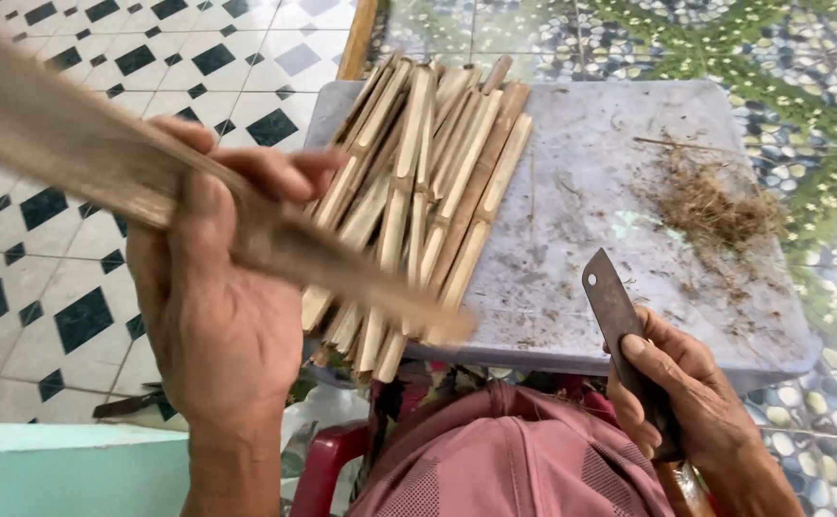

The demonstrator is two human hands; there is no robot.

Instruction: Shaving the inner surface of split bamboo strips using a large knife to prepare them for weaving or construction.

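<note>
My left hand (217, 287) grips a long bamboo strip (102, 168) that runs blurred from the upper left down to the lower middle, crossing above a pile of cut bamboo slats (428, 182). The slats lie side by side on the left part of a grey board (581, 220). My right hand (686, 402) holds a dark, worn knife (612, 306) by its handle, blade pointing up, near the board's front right edge.
A small heap of dry fibres and shavings (705, 201) lies on the board's right side. A red plastic chair part (327, 464) and my pink-clothed knee (504, 460) are below. Black-and-white floor tiles (55, 306) lie left, pebble-pattern tiles (820, 96) right.
</note>
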